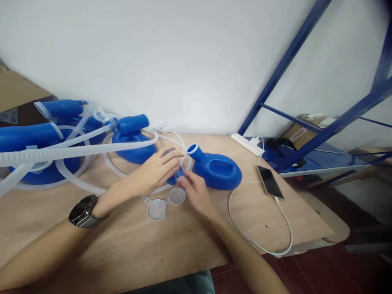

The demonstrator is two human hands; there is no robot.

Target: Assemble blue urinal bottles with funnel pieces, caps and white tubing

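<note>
My left hand (159, 168), with a black watch on its wrist, is closed around a blue plastic fitting (173, 179), which is mostly hidden by the fingers. From the other side, my right hand (198, 192) pinches the end of this fitting, where a small clip-like part shows. Two round translucent caps (157, 210), joined by a strap, lie on the table just below the hands. Right behind my right hand is a blue urinal bottle (219, 170), its open white-rimmed neck pointing up and left.
Blue bottles (134, 149) with translucent hoses (82, 151) crowd the table's left side, near a cardboard box (23, 90). On the right are a phone (270, 181) with a white charging cable (289, 228), a power strip (246, 143) and a blue metal rack (284, 57).
</note>
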